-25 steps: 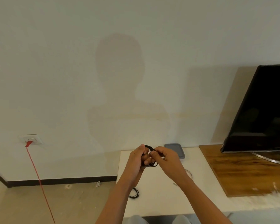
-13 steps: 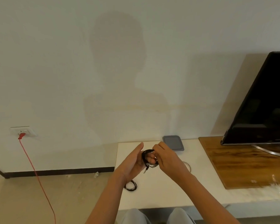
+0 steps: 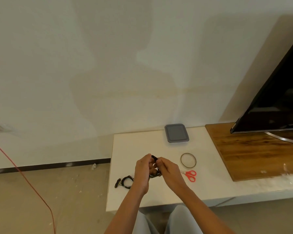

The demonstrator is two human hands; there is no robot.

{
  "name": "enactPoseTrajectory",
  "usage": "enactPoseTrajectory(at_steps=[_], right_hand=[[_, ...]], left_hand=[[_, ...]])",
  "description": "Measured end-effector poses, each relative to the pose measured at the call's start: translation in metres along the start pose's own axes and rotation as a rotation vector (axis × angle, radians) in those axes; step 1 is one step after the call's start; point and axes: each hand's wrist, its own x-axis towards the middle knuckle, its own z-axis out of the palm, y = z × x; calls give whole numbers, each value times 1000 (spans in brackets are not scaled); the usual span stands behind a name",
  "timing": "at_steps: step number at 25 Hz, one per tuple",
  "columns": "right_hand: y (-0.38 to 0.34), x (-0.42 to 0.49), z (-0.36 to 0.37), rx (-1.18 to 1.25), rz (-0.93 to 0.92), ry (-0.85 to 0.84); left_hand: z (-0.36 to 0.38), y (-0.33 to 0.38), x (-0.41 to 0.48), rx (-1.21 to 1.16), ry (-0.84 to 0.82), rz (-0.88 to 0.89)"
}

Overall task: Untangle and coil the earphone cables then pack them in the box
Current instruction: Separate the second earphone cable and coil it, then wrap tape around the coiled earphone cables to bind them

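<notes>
Above the white table (image 3: pixel 201 186), my left hand (image 3: pixel 142 173) and my right hand (image 3: pixel 169 173) meet around a coil of black earphone cable (image 3: pixel 155 158). The coil is looped round the fingers of my left hand, and my right hand pinches the cable at the coil's top. A second coiled black earphone cable (image 3: pixel 125 182) lies on the table to the left of my left wrist. The grey box (image 3: pixel 176 133), with its lid on, sits at the back of the table near the wall.
A thin ring-shaped band (image 3: pixel 188 160) and red-handled scissors (image 3: pixel 190 175) lie on the table to the right of my hands. A wooden board (image 3: pixel 254 154) holds a black TV (image 3: pixel 277 98) at right. A red cord (image 3: pixel 22 176) runs from a wall socket across the floor.
The view has tilted down, so the scissors and more of the table show. Both hands stay together on the black coil, lower in the picture than before.
</notes>
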Motion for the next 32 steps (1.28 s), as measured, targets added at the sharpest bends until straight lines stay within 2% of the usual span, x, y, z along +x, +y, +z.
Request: enactPoseTrajectory(at_steps=[3,5,8,13,17,19,22,24,28,32], right_hand=[[36,19,-8,70,97,-71],[75,37,-19,14,188,38],[133,61,-39,-308,316,182],[171,83,-44,-739,429,97],[178,88,-37,-904,393,119],[174,89,-36,-807,372,186],[133,80,-38,-179,350,297],[95,71,-39,104,318,285],[31,48,-40,392,207,134],[-25,19,-48,511,157,18]], left_hand=[[3,-9,21,190,51,-5],[2,-13,33,254,56,-8],[3,-19,43,259,54,-24],[3,-29,52,244,60,-54],[0,-35,55,264,66,-58],[-2,-34,57,274,72,-39],[-4,-30,57,282,79,3],[-4,-24,56,271,90,23],[1,-4,42,277,102,104],[-1,21,15,290,121,212]])
